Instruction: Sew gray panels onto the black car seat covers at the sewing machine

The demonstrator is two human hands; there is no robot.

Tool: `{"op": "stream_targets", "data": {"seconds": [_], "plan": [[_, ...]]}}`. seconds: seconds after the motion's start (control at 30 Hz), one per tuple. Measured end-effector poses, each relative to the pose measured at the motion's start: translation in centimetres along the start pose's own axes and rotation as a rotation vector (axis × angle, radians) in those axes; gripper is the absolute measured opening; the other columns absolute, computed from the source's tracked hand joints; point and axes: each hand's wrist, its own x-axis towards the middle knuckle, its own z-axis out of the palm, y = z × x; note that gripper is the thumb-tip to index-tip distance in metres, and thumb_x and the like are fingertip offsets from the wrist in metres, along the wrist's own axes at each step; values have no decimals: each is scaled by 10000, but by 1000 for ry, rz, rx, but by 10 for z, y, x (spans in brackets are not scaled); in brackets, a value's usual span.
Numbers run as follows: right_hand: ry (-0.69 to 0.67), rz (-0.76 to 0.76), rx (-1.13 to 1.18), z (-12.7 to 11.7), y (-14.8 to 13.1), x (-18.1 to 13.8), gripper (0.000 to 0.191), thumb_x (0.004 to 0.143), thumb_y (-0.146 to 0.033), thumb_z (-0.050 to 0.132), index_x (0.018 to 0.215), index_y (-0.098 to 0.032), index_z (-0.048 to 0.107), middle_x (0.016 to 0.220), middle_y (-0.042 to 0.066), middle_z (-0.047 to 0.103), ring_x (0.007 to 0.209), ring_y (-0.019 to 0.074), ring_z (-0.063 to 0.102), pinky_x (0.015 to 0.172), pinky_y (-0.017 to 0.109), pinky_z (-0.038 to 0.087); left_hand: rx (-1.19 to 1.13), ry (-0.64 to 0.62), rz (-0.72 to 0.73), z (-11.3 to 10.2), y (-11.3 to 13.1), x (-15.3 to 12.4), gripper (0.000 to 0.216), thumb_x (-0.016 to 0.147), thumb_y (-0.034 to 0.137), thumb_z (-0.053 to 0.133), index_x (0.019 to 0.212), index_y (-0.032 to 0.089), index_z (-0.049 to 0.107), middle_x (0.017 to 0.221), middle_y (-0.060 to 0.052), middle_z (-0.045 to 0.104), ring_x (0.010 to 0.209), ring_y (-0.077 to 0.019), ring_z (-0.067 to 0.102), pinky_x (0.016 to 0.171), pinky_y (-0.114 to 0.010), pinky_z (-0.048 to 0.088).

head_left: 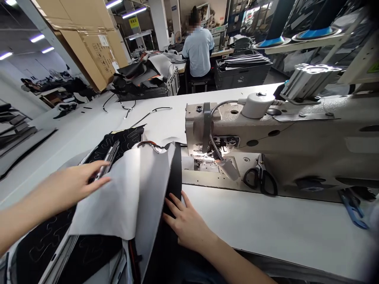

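My left hand [69,183] is over the pile on the left, thumb and fingers apart, close to a bundle of grey strips [111,157] and the edge of a pale fabric flap [109,201]. Whether it touches them I cannot tell. Under the flap lies a black panel with wavy stitching [50,236]. My right hand [189,225] rests with spread fingers on a black piece of material [174,177], whose pale underside folds to the left. To the right of this piece stands a sewing machine [266,126], with its lamp shining on the needle area.
Black-handled scissors [260,179] lie on the machine bed, and a blue-handled tool [353,211] at the far right. Thread cones [272,23] stand above. Behind the white table [89,118] are cardboard boxes [97,47], a crate of dark sheets [242,67] and a seated person [198,51].
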Motion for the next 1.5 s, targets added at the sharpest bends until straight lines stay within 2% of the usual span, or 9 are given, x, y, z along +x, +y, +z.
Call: {"op": "stream_targets", "data": {"seconds": [0.13,0.23,0.37,0.53,0.67,0.87,1.13,1.27,1.5], "plan": [[66,15,-50,11,-15,-7,366,942,-231,426,1299,-197,501,1436,117,412,1363,346,284,1087,633,193,-132,-276,192,41,111,48,717,813,621,488,1427,296,310,1211,-58,616,943,-252,641,756,-321,488],[150,2,-102,22,-26,-17,286,975,-272,385,1184,-234,577,1379,51,483,1353,323,308,1117,623,90,-190,-358,274,87,148,79,811,836,560,509,1484,214,165,1191,-124,616,1022,-292,617,800,-332,467],[375,-11,-198,44,-38,-20,187,936,-293,474,936,-224,648,1188,27,600,1278,326,398,1099,637,-96,-343,-295,210,127,144,94,787,882,513,462,1493,155,119,757,-33,638,754,-255,644,702,-309,447],[588,-123,-180,60,-47,-8,161,876,-220,516,774,-214,641,931,-2,640,1160,309,477,1078,686,-75,-682,-63,30,154,119,89,608,911,478,409,1437,191,304,559,54,497,541,-174,544,609,-272,427],[352,-244,-89,35,-31,-10,141,900,-222,509,850,-230,641,889,-26,634,1117,244,489,1108,644,-59,-847,13,-16,177,118,91,541,923,414,388,1413,194,322,794,-14,651,724,-184,624,700,-291,483],[-72,-42,-30,-15,4,-6,299,774,-330,655,1052,-224,617,1180,80,575,1321,312,317,1104,660,67,-317,72,366,184,135,92,355,938,316,381,1224,237,577,1346,-109,500,1245,-294,422,1019,-500,320],[289,17,-213,39,-48,-30,194,891,-311,513,973,-228,668,1256,127,546,1327,387,315,1044,720,115,-227,35,383,178,149,85,430,941,414,390,1317,246,515,1046,-93,570,982,-249,500,844,-402,398],[116,68,-56,23,-31,-39,313,759,-370,621,1038,-235,664,1243,115,554,1361,364,251,1091,677,52,-121,77,375,180,169,81,403,861,399,526,1196,187,599,1027,-114,556,966,-282,473,832,-414,406],[386,206,-225,23,-18,-28,300,833,-187,566,1105,-105,663,1215,188,582,1248,331,446,1021,464,417,-172,83,385,183,185,75,411,882,407,505,1248,230,564,1118,-97,543,999,-272,469,873,-424,411]]}}
